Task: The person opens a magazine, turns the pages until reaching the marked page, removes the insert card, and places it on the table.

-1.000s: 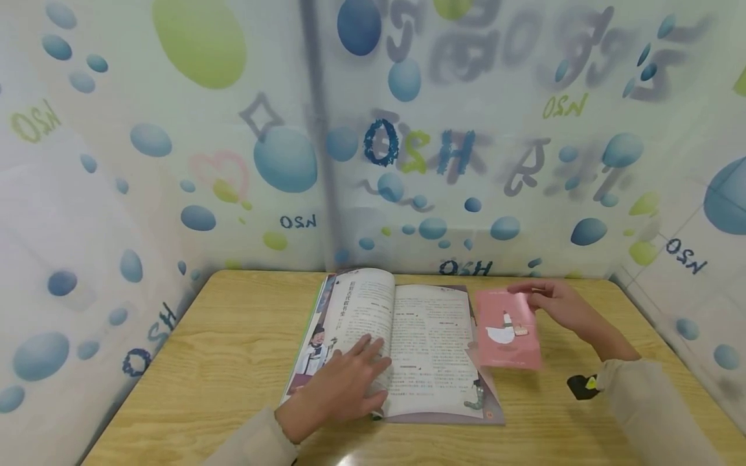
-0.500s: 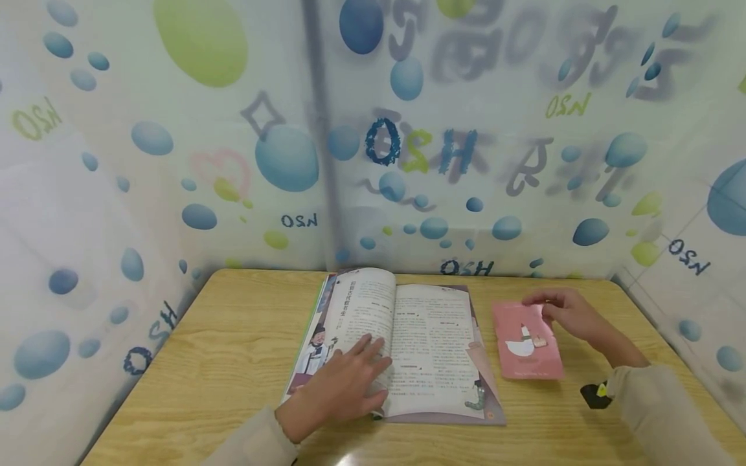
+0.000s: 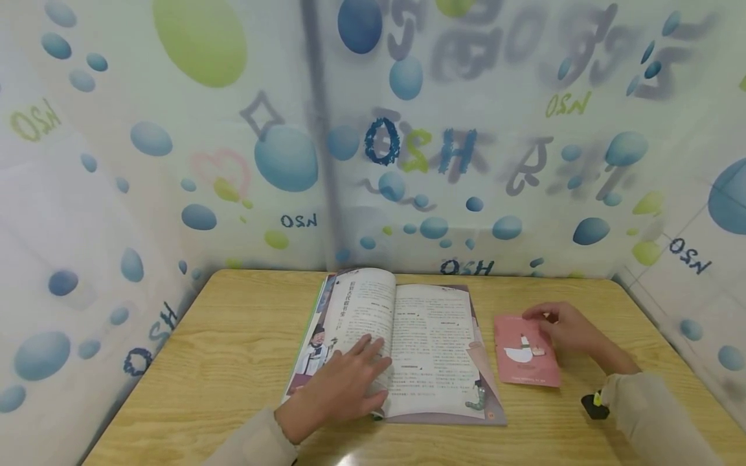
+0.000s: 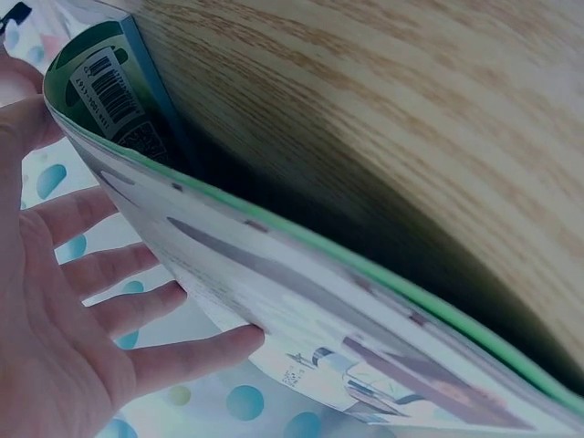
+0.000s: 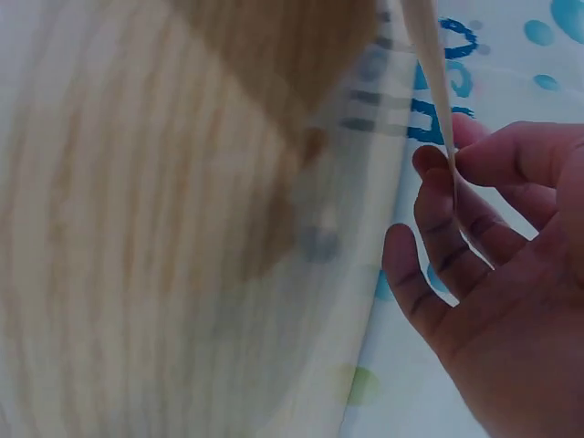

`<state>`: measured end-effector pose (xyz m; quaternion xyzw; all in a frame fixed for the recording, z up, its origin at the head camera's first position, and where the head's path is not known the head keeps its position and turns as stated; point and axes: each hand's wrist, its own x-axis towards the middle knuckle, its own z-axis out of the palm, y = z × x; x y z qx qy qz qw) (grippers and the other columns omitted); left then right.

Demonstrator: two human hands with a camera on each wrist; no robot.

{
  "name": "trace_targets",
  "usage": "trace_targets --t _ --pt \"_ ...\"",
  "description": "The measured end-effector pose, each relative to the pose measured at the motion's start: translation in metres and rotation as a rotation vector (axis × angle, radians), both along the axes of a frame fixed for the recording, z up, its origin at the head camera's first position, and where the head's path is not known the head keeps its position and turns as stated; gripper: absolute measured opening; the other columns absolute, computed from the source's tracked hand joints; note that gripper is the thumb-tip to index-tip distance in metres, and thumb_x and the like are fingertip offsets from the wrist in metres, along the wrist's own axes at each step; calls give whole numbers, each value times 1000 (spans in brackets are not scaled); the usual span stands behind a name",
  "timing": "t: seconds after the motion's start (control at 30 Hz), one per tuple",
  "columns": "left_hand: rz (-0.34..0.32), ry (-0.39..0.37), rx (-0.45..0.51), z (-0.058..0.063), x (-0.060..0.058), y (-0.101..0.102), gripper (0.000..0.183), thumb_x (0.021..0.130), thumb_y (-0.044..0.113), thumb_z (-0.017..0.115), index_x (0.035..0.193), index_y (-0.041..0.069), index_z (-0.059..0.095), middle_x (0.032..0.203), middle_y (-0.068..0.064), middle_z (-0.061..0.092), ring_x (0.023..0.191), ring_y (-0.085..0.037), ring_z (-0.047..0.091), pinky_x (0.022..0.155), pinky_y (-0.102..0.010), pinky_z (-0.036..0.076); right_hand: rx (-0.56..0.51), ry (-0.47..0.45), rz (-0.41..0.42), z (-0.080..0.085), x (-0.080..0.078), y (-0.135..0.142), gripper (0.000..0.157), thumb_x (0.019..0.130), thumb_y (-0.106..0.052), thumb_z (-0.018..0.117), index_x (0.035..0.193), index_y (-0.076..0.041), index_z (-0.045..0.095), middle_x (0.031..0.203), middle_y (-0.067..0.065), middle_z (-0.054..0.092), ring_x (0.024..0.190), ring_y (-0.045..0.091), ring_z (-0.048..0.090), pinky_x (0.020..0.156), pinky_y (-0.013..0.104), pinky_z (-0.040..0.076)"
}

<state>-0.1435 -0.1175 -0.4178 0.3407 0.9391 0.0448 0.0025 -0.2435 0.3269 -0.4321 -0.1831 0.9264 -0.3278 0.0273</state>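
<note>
An open magazine [image 3: 431, 323] lies on the wooden table, printed text on both pages. My left hand [image 3: 340, 388] rests on its left page near the spine, fingers spread and fairly straight. In the left wrist view the left hand [image 4: 82, 338] touches the curved page, and a barcode [image 4: 111, 89] shows on the green cover underneath. To the right of the magazine, my right hand [image 3: 574, 336] pinches a pink card [image 3: 519, 362] by its upper right corner. The card bears a white bird picture. Edge-on in the right wrist view, the card [image 5: 431, 68] sits between thumb and fingertips.
The wooden table [image 3: 221, 362] extends on both sides of the magazine. Behind it hangs a pale curtain [image 3: 350, 213] with blue and green drops. A small black object with a yellow mark [image 3: 596, 406] is at the right sleeve cuff.
My right hand has carried the pink card right and toward me, away from the magazine's edge and lower toward the table. The left hand and magazine have stayed put.
</note>
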Motion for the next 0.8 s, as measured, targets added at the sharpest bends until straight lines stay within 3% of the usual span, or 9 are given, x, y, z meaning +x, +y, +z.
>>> trace_targets --t 0.37,0.63,0.8 --pt "12 20 19 -1 2 -4 52 94 45 60 135 13 62 151 -17 43 137 -44 41 79 -63 54 120 11 11 -6 5 -5 25 90 4 61 113 5 70 111 21 69 93 29 62 74 38 54" --pt "45 27 66 1 0 -9 53 92 42 60 135 12 62 150 -19 43 135 -47 42 76 -61 55 96 45 37 -13 5 -2 23 92 0 61 113 5 71 113 23 68 105 41 63 85 56 53" --pt "34 29 77 1 -2 -11 52 92 40 61 135 11 62 149 -20 44 134 -46 44 76 -57 56 82 66 55 -16 6 0 23 93 0 61 114 6 69 114 23 68 108 44 61 88 59 50"
